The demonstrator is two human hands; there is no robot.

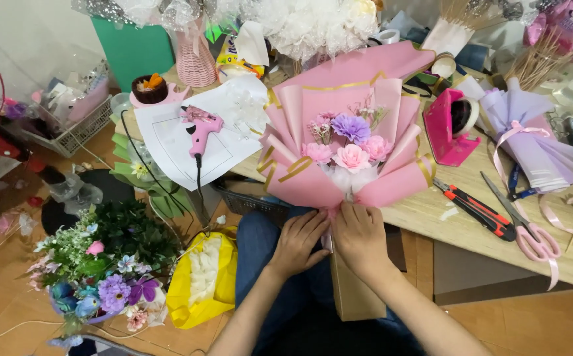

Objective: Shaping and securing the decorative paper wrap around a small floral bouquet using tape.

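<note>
Both hands are pinched together at the neck of the pink bouquet (349, 142), which lies on its back at the near edge of the wooden table (491, 247), flowers pointing away from the person, stem end hanging over the lap. Left hand (298, 240) is cupped round the gathered paper from the left, fingers curled in; right hand (360, 236) is clamped over the same spot from the right and top, thumbs nearly touching. Looks like the gather-and-hold step: wrap is cinched at the waist, no ribbon or tie visible there yet, though the hands hide the exact spot. Next move would likely need one hand keeping the pinch tight while the other frees up for a tie, or the folds will spring open. Wrap paper is matte pink, stiff enough to stand in fan pleats, edged with a thin gold line; white gauzy tissue sits under the blooms. Flowers look artificial: pink rose shapes, one purple ruffled head, small sprigs. Nearby: pink glue gun (201, 127) on white sheet with black cord trailing off the edge, pink tape dispenser (449, 128), red-and-black utility knife (474, 207), pink-handled scissors (526, 226), a lilac wrapped bouquet (537, 142) with pale ribbon. On the floor left, a bunch of mixed faux flowers (105, 267) and a yellow bag (204, 280) with white filling.
</note>
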